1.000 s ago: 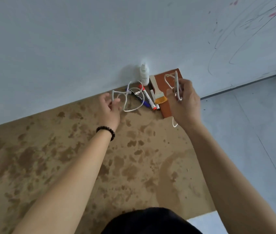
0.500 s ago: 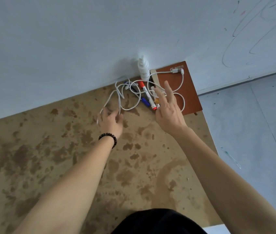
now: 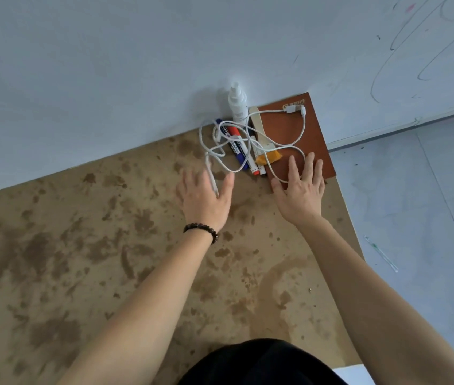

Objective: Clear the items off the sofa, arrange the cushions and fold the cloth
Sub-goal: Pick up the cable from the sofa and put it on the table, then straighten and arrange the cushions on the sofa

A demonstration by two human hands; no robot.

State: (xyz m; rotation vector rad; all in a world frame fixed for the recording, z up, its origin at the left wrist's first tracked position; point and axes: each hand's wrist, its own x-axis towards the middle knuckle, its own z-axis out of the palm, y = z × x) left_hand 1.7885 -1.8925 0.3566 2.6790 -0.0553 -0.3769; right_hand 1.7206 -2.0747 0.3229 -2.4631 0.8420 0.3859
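Head view, near to far. A dark garment [image 3: 261,362] fills the lower edge. Both bare forearms reach forward over a stained brown surface [image 3: 95,259], palms down.

The left hand [image 3: 206,201], with a dark bead bracelet [image 3: 201,232] at the wrist, has its fingers straight and spread wide; they hold nothing and are blurred. One strand of the white cable [image 3: 219,155] runs down across these fingers, and whether it touches them cannot be told.

The right hand [image 3: 300,195] is likewise flat and spread, gripping nothing. Its fingertips lie over the near edge of a brown notebook [image 3: 289,129], beside a loop of the cable.

Just beyond the fingertips of both hands lies the cleared clutter. The cable is tangled loosely over a blue marker [image 3: 237,148] and a red marker [image 3: 248,158]. It also crosses a wooden brush with orange bristles [image 3: 269,158], and its plug end rests on the notebook's far corner.

Farther from the fingers, a white spray bottle [image 3: 238,104] stands against the pale wall [image 3: 109,65]. To the right of the right hand's fingers, grey floor [image 3: 420,204] shows.
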